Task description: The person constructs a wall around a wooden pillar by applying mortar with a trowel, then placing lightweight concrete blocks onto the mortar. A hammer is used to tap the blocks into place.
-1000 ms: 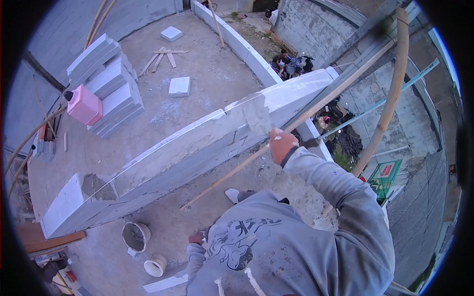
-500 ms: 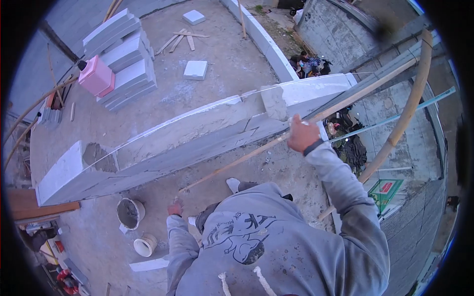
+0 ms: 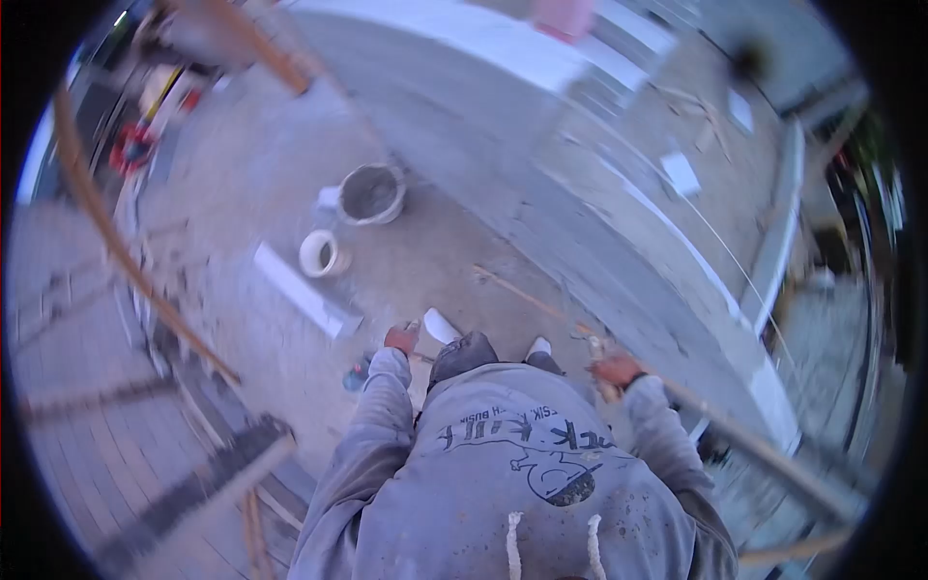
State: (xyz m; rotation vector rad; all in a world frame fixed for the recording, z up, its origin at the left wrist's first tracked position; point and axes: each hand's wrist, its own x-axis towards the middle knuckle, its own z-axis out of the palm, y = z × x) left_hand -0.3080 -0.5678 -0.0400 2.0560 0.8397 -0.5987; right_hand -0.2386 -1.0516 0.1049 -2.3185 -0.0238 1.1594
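Note:
My left hand is low beside my left shoe, its fingers curled; a thin dark piece shows just under it, and what it is I cannot make out. Close below that hand lies a blue-green tool on the floor. My right hand is over a long wooden pole, in front of the block wall; motion smears its fingers. A mortar bucket stands on the concrete floor, with a smaller white pail nearby. A long white block lies below the pail.
The grey block wall runs diagonally across the view, a string line along it. Beyond it are stacked white blocks, a pink container and a loose block. A bamboo pole curves at the left, near the floor edge.
My view has swung left, so the wall now slants down to the right. My right hand has come down from the wall top toward my body. The blue-green tool has come into view.

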